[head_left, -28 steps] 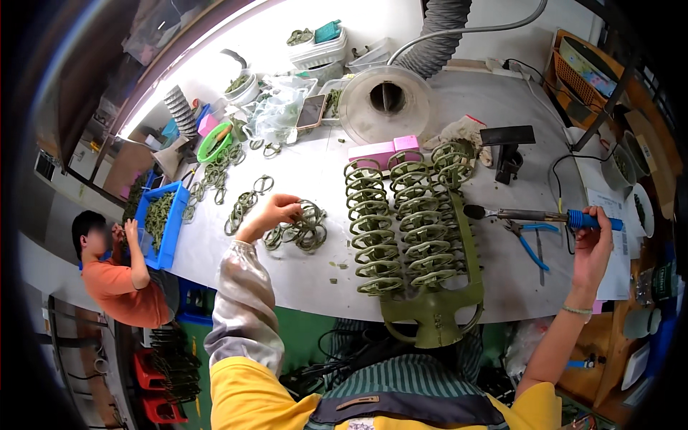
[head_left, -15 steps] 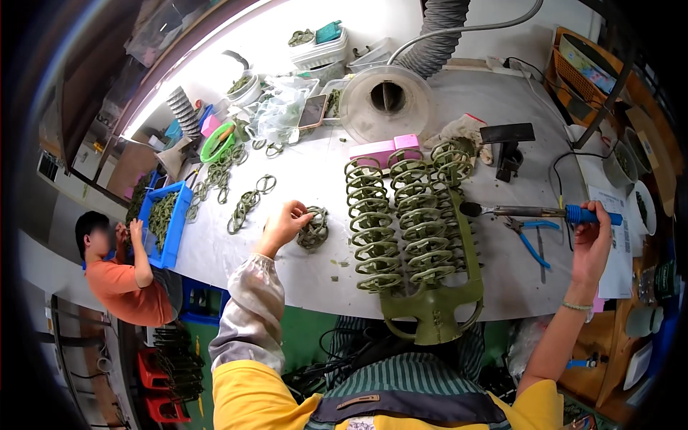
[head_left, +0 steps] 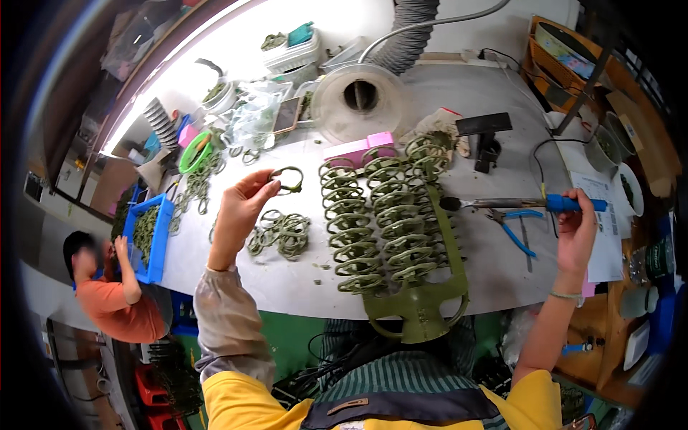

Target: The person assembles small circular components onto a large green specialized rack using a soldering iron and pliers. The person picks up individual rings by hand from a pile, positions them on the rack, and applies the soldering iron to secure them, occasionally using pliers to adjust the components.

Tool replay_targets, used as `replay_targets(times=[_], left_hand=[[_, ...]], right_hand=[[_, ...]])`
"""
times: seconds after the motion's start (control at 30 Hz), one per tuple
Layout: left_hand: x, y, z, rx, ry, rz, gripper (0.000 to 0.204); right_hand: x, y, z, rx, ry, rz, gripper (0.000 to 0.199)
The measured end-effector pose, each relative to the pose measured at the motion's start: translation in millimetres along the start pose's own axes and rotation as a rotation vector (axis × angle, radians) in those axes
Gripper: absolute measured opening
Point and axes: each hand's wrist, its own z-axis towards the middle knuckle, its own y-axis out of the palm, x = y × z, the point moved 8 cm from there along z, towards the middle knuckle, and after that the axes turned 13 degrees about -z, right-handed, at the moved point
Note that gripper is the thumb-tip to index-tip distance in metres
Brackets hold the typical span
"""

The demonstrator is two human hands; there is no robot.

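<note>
My left hand pinches one green ring between thumb and fingertips, lifted above the table. Below it, a small heap of similar green rings lies on the grey surface. My right hand grips the blue handle of a soldering iron, its broad dark tip pointing left. That tip is close to the right side of a green tree-like frame, though I cannot tell whether they touch. Columns of stacked green rings fill the frame, which stands at the table's near edge.
Blue-handled pliers lie right of the frame. Pink blocks, a glove and a black stand sit behind it. A clear round extraction hood stands farther back. At left, a person in orange works beside a blue crate.
My left hand has risen from the ring heap and moved left with one ring in its fingers. The right hand still holds the soldering iron. The whole view has shifted slightly.
</note>
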Motion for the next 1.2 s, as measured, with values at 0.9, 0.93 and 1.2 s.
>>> replay_targets(times=[0.9,0.93,1.2], left_hand=[[6,250,40,-0.479,0.315,0.270,0.024],[6,251,40,-0.487,0.309,0.277,0.024],[7,254,40,-0.503,0.273,0.282,0.023]], right_hand=[[56,37,16,-0.047,0.080,0.115,0.019],[55,37,16,-0.047,0.079,0.115,0.019],[51,37,16,-0.033,0.050,0.128,0.017]])
